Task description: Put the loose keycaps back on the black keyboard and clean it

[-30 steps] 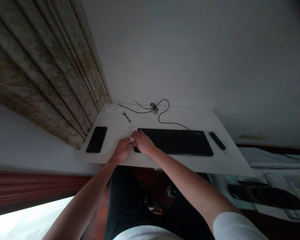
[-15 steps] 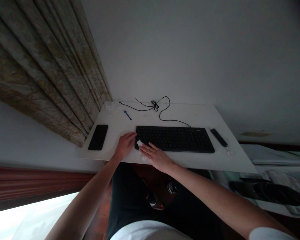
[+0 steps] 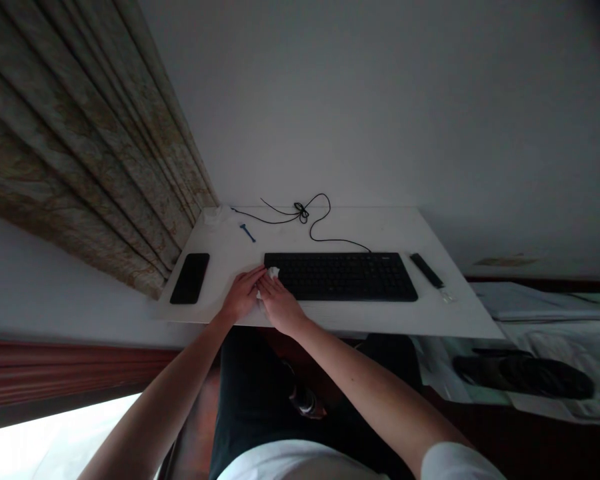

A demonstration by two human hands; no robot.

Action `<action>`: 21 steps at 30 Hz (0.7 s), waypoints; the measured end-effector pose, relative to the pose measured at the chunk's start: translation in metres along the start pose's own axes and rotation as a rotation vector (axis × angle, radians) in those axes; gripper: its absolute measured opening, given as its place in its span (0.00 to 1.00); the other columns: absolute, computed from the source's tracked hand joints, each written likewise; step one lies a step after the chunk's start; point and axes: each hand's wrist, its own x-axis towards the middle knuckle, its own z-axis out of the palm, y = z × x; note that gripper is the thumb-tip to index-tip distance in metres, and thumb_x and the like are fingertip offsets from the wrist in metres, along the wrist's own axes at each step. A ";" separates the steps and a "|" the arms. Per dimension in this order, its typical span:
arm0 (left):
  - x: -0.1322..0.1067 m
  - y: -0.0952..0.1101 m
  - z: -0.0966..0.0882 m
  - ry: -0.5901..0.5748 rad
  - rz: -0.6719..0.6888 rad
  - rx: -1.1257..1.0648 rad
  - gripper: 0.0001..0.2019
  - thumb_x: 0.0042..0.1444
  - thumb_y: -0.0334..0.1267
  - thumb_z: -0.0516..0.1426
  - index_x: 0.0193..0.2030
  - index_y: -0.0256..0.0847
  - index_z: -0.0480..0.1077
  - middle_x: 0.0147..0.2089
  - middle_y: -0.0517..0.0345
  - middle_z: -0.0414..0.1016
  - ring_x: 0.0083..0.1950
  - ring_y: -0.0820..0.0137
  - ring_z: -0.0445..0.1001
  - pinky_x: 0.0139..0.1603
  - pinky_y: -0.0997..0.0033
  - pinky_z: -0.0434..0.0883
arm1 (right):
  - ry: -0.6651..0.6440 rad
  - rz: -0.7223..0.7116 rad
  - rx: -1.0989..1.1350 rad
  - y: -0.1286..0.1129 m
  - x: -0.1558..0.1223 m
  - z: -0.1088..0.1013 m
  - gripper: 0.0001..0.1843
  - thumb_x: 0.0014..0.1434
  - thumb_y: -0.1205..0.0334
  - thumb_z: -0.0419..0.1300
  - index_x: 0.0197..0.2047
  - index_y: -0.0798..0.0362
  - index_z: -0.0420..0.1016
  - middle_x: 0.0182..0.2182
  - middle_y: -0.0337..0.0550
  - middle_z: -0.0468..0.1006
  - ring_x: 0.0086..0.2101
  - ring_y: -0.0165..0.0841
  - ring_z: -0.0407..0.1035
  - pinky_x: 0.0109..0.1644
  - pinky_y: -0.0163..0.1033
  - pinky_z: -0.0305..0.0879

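Observation:
A black keyboard point(image 3: 340, 277) lies flat on the white table point(image 3: 330, 319). At its left end, my right hand point(image 3: 281, 307) presses a crumpled white tissue point(image 3: 274, 272) against the keys and front corner, fingers closed over it. My left hand point(image 3: 241, 295) rests against the keyboard's left edge with its fingers stretched out; their tips lie close beside the right fingers. Part of the tissue shows below the right fingers, and the rest is hidden under them.
A black phone point(image 3: 190, 279) lies at the left. Behind are a small blue tool point(image 3: 247, 233), clear plastic point(image 3: 218, 215) and the tied black cable point(image 3: 301, 213). A dark narrow stick-like object point(image 3: 427, 271) lies right of the keyboard. Curtain point(image 3: 130, 133) borders the left.
My right hand has slid left with the tissue to the keyboard's left edge, meeting my left hand. The whole view has shifted slightly; the keyboard stays in place on the table.

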 end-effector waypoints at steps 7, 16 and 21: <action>0.000 0.000 0.001 0.022 -0.001 0.005 0.25 0.62 0.29 0.49 0.65 0.46 0.68 0.68 0.50 0.69 0.68 0.61 0.69 0.68 0.48 0.65 | -0.057 -0.084 -0.059 0.046 -0.039 -0.031 0.26 0.68 0.72 0.50 0.67 0.58 0.68 0.66 0.53 0.68 0.67 0.37 0.59 0.74 0.49 0.50; -0.001 0.003 0.000 0.041 0.005 0.015 0.23 0.64 0.33 0.53 0.66 0.48 0.67 0.68 0.50 0.69 0.68 0.59 0.69 0.69 0.45 0.64 | -0.067 0.034 -0.166 0.105 -0.122 -0.078 0.29 0.65 0.75 0.48 0.67 0.52 0.67 0.68 0.46 0.66 0.69 0.38 0.55 0.75 0.56 0.45; 0.000 0.002 -0.001 0.028 0.007 0.020 0.24 0.62 0.32 0.53 0.65 0.48 0.67 0.68 0.49 0.69 0.67 0.58 0.69 0.68 0.44 0.65 | -0.015 0.174 -0.282 0.128 -0.161 -0.093 0.29 0.64 0.75 0.46 0.66 0.54 0.69 0.66 0.50 0.67 0.68 0.41 0.56 0.73 0.60 0.47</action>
